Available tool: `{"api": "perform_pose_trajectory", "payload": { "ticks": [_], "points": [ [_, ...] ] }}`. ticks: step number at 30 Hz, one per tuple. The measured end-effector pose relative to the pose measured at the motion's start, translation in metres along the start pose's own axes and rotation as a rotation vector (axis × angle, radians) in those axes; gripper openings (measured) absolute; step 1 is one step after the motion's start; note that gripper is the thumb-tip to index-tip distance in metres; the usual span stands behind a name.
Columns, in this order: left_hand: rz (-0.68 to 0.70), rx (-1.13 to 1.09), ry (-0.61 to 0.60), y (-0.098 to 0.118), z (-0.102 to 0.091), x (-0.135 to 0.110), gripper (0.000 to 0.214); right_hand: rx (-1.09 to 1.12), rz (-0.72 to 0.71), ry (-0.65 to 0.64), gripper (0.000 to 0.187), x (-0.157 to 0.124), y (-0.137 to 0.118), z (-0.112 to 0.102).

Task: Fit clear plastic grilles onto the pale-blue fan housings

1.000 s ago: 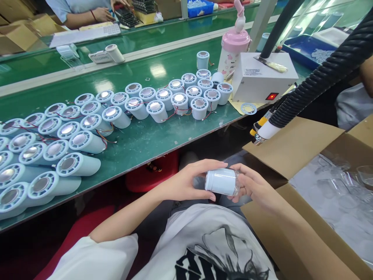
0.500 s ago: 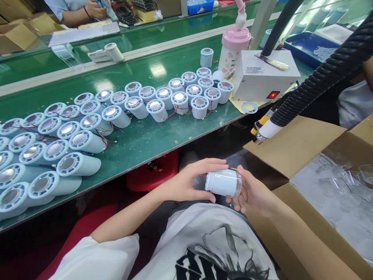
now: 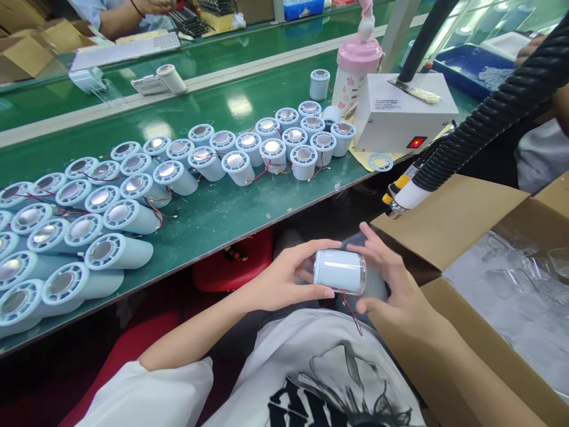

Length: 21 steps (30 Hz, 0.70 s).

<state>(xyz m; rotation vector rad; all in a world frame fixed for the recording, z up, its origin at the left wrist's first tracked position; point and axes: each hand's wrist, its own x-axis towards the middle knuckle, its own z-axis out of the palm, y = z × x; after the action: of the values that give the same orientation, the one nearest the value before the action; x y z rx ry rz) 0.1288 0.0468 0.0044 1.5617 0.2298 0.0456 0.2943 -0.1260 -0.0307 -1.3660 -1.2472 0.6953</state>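
I hold a pale blue cylinder (image 3: 338,271) sideways over my lap, just below the table edge. My left hand (image 3: 284,277) wraps its left end, thumb beneath and fingers over the top. My right hand (image 3: 391,279) cups the right end, where a clear ring sits, with fingers spread around it. Thin red and dark wires (image 3: 351,314) hang from the cylinder toward my shirt. Many matching cylinders (image 3: 133,196) with silver centres lie in rows on the green table (image 3: 213,213).
An open cardboard box (image 3: 448,219) of clear plastic parts stands at my right. A white machine (image 3: 400,115) with a red switch, a black ribbed hose (image 3: 484,121) and a pink bottle (image 3: 355,68) sit at the table's right end. Another person's arm (image 3: 128,15) works across the far belt.
The cylinder rose slightly in my hands. My right hand shifted from cupping below to spreading its fingers round the right end, and the wires now dangle in view.
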Motion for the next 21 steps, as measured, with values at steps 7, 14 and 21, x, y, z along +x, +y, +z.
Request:
{"api": "perform_pose_trajectory", "payload": {
  "ticks": [7, 14, 21],
  "points": [
    [0.0, -0.028, -0.067, 0.001, -0.004, 0.004, 0.076, 0.182, 0.209, -0.089, 0.06, -0.003, -0.004, -0.001],
    [-0.044, -0.216, -0.132, -0.004, -0.006, 0.002, 0.075, 0.439, 0.431, -0.099, 0.057, -0.007, -0.005, -0.002],
    [-0.184, -0.327, -0.173, -0.021, -0.003, 0.013, 0.078, 0.372, 0.514, -0.096, 0.063, -0.001, 0.0, 0.009]
  ]
}}
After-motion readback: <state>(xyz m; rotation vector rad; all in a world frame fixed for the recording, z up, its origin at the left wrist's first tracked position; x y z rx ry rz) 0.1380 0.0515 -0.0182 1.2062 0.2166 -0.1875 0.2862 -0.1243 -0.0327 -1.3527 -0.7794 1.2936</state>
